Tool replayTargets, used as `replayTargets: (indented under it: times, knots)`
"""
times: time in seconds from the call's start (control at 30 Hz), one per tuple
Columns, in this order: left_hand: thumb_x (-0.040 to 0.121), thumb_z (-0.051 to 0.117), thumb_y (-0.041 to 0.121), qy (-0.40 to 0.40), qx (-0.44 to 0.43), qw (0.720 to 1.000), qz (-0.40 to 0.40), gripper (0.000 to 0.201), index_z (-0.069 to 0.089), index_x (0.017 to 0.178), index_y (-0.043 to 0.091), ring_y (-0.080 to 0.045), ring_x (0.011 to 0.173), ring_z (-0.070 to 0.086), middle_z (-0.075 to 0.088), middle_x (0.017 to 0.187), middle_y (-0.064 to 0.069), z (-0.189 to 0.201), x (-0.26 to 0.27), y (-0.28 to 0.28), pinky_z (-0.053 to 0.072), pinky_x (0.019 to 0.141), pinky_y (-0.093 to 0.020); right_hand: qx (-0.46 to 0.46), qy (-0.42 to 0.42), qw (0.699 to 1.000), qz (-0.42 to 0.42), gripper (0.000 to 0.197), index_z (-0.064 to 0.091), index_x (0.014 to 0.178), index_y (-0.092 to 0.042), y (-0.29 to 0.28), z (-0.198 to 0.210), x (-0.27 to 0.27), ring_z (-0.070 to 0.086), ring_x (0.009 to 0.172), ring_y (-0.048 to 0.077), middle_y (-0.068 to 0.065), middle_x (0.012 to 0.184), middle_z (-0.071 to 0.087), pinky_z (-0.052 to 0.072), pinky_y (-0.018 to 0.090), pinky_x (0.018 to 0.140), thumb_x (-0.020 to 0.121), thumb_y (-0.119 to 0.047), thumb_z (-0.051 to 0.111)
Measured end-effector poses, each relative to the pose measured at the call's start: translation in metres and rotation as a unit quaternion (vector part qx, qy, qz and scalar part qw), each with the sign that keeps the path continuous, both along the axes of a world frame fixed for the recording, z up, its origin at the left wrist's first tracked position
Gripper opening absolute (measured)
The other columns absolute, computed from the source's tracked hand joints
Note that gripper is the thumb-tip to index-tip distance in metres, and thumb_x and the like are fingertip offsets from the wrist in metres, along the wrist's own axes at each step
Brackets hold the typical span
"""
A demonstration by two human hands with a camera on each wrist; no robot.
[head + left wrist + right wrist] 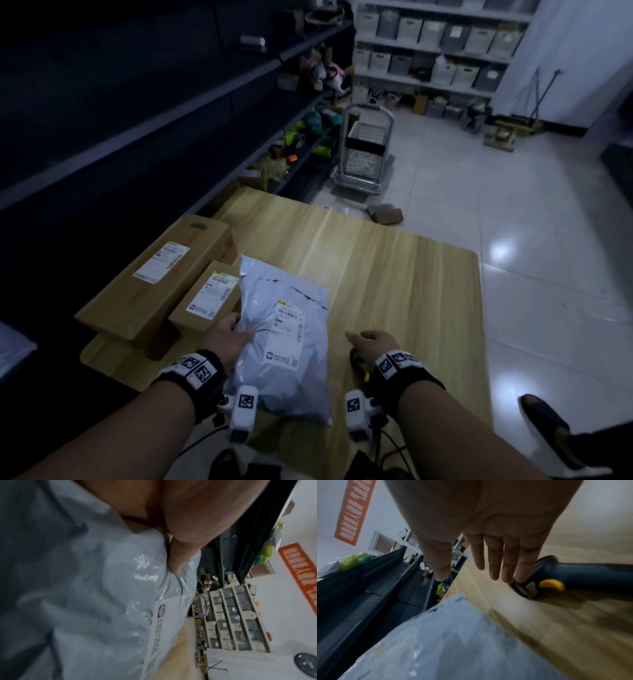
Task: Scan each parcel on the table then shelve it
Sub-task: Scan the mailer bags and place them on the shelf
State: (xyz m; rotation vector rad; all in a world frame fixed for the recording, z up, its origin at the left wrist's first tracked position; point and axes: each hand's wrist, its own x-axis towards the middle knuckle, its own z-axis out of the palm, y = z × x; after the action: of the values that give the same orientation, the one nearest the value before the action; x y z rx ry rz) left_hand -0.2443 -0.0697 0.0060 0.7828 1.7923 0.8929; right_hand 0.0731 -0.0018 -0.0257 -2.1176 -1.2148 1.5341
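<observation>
**Grey mailer under the left hand, scanner beneath the right**

Head view: A grey poly mailer [286,337] lies label-up on the wooden table [394,274], near its front edge. The left hand [227,337] rests on the mailer's left edge at about 9 o'clock of the bag, thumb on top, the other fingers hidden. Two cardboard boxes, a large box [154,277] and a small box [209,296], sit at 10 o'clock of the mailer. The right hand [371,342] hovers at 3 o'clock, apart from the bag.

Left wrist view: The thumb [178,555] presses into the crinkled plastic beside the shipping label [164,626]; whether the fingers grip underneath cannot be told.

Right wrist view: The right hand's fingers [510,561] are straight and together, tips just over the head of a dark handheld scanner [573,577] lying on the table; the mailer lies at 7 o'clock.
</observation>
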Motion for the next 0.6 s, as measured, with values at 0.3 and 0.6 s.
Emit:
replayTargets:
  times: [0.3,0.6]
  knots:
    - [0.097,0.066,0.007,-0.130,0.077,0.976,0.160,0.013,0.074,0.106,0.013,-0.041,0.096,0.074,0.079,0.102,-0.015,0.043,-0.061,-0.031,0.057,0.091,-0.061,0.070,0.085,0.984,0.143,0.041,0.079,0.101,-0.015,0.009,0.074,-0.111,0.078,0.088,0.022,0.002,0.096,0.083,0.065,0.039,0.084,0.090,-0.055,0.076]
    - [0.093,0.066,0.000,-0.143,0.100,0.930,0.323,0.012,0.074,0.102,0.004,-0.038,0.081,0.074,0.078,0.091,-0.023,0.061,-0.152,-0.103,0.059,0.083,-0.051,0.125,0.097,0.947,0.279,0.034,0.082,0.098,-0.018,0.009,0.084,-0.244,0.081,0.085,0.021,-0.002,0.089,0.084,0.066,0.044,0.087,0.083,-0.048,0.085]
